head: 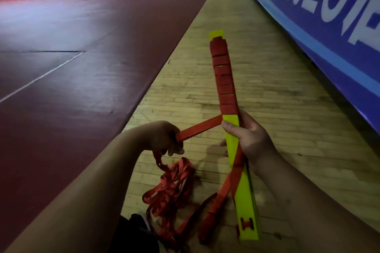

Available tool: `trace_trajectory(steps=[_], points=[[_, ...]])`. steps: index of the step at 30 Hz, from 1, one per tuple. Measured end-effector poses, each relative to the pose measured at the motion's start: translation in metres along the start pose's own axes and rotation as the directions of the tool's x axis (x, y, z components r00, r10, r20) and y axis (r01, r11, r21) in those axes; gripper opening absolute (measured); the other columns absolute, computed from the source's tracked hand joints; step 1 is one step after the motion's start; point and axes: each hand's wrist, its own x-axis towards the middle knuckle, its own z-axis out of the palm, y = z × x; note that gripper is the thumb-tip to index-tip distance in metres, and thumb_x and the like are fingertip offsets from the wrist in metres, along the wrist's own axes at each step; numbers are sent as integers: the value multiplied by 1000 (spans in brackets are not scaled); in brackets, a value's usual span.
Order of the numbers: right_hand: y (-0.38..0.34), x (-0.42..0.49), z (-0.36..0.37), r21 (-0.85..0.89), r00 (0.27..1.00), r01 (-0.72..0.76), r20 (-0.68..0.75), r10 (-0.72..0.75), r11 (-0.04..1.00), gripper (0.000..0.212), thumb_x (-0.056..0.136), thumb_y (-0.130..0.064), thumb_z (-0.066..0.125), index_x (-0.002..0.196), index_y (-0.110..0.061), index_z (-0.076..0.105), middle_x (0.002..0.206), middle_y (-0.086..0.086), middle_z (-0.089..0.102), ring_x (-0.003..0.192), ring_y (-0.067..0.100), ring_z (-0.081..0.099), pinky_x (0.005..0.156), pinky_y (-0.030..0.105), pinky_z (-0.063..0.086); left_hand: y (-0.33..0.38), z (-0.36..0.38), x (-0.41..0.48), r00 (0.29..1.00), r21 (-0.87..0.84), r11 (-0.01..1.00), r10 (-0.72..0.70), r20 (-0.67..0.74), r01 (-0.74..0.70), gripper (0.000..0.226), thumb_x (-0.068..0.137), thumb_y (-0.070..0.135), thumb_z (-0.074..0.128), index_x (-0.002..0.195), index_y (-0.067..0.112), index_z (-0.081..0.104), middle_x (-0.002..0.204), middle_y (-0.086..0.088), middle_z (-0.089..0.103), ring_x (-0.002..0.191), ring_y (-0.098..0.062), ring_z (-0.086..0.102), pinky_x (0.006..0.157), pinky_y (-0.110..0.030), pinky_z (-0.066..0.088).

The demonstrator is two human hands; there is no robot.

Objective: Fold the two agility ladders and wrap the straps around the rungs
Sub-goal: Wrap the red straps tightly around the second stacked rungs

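A stack of flat yellow ladder rungs [242, 193] stands tilted in front of me, its upper half bound in tight turns of red strap [224, 80]. My right hand [250, 137] grips the stack at its middle, just below the wrapped part. My left hand [166, 139] holds a taut stretch of the red strap that runs from the stack's left edge to my fist. The loose remainder of the strap [170, 189] lies in a tangled heap on the floor below my left hand. Only one ladder is in view.
I am over a strip of light wooden floor [277, 92]. A dark red court mat [72, 68] borders it on the left. A blue banner wall [329, 18] with white lettering runs along the right. A dark item [135, 232] sits at the bottom edge.
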Motion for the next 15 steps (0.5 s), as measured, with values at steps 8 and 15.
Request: trace_trajectory(steps=[8,15], points=[[-3,8,-15,-10,992,-6,-124,5,1000,31,94,-31,84,119,-47,77,101,8,80,80,35,80,68,54,67,-39,-9,9,945,218,935,-229,-233,280,18,95,23,82,112,18,77,95,-1,76,82,-14,73,66,-27,56],[-5,7,-18,73,990,-58,-124,67,996,28,94,-28,84,117,-43,79,99,14,78,81,36,78,65,46,62,-39,-7,11,916,272,902,-246,-317,336,30,101,20,74,131,17,70,106,-2,70,98,-21,71,89,-36,63]])
